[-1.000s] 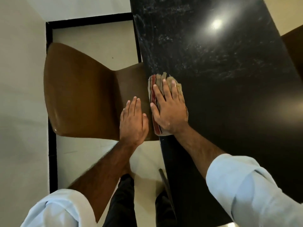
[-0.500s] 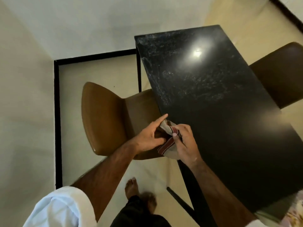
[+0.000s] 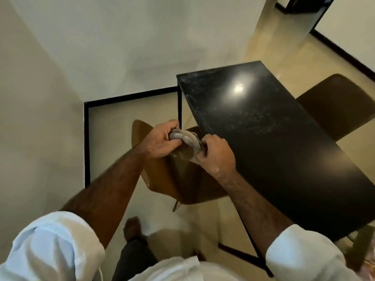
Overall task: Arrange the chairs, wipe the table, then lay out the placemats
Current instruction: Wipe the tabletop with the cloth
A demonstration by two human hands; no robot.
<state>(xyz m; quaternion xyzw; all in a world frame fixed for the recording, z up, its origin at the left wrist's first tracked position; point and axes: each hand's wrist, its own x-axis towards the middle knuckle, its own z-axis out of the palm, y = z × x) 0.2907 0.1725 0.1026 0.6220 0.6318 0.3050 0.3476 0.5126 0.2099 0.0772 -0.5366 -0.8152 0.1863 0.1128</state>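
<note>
Far L: brown chair [image 3: 162, 179] sits at the table's L side, its seat partly covered by the arms. L hand [image 3: 160, 141] lay flat on that seat 1 s ago. It has since come up, and its fingers now curl round one end of the cloth [image 3: 185, 138]. The cloth was pressed flat on the tabletop's edge then. Now it's bunched, off the top and held in the air btwn both hands, just off the table's L edge and above the chair. R hand [image 3: 216, 157], flat on the cloth before, now grips the other end w/ fingers curled in.

Prob meaning: the wiping pass is paused and the cloth is being refolded or wrung, not rubbed. The wipe step looks part-way or near done. Placemats aren't laid yet, w/ none on the part of the table [image 3: 263, 138] in view. Second chair [image 3: 341, 104] is pushed in at the table's R side.

Hard to tell:
- Pale specks at the table's far end could be stone pattern, dust or streaks.
- How the cloth is folded is hidden by the fingers.
- The L chair's legs are mostly behind the arms.
- The table's near R corner is cut off.
- A patterned scrap [image 3: 366, 268] at the view's lower R is poss a placemat, but too cropped to say.
</note>
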